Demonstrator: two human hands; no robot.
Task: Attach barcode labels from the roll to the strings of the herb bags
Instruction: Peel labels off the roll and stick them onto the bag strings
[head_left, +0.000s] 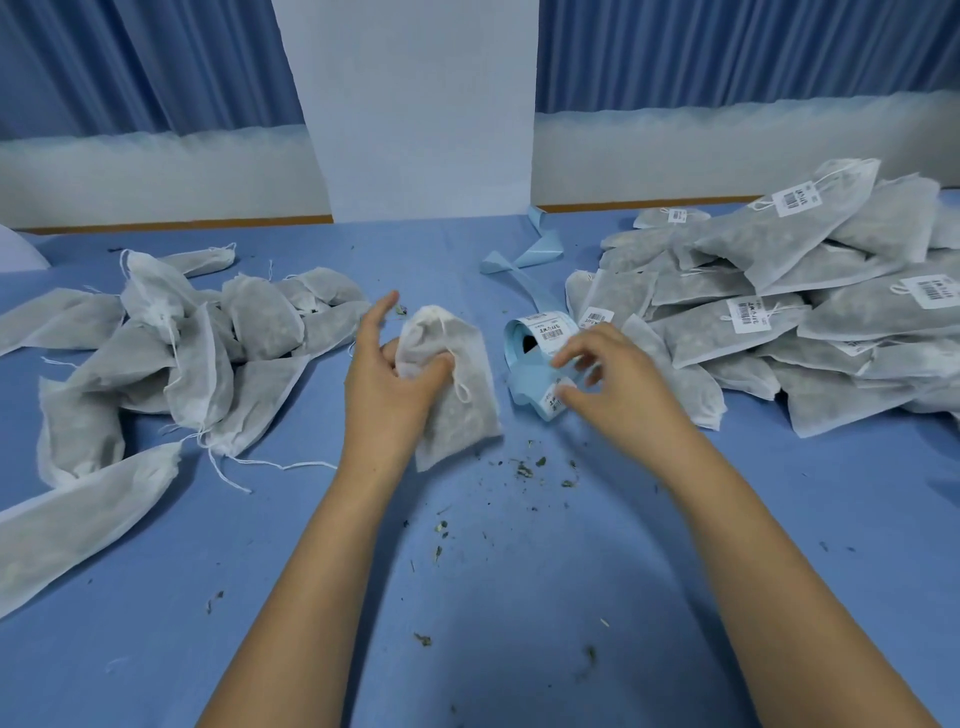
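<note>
1 label roll (545, 330), 1 held bag (460, 415), 1 pile w/ labels (779, 244), 1 pile w/o (171, 358).

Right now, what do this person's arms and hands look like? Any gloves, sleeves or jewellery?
The left hand and right hand are bare: no gloves, and no rings that I can see. Both forearms are uncovered down to the picture's edge, with no sleeve, watch or bracelet showing.

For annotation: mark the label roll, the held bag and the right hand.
label roll (550, 330), head view, its top label
held bag (467, 426), head view, lower body
right hand (623, 385), head view, back of hand
</note>
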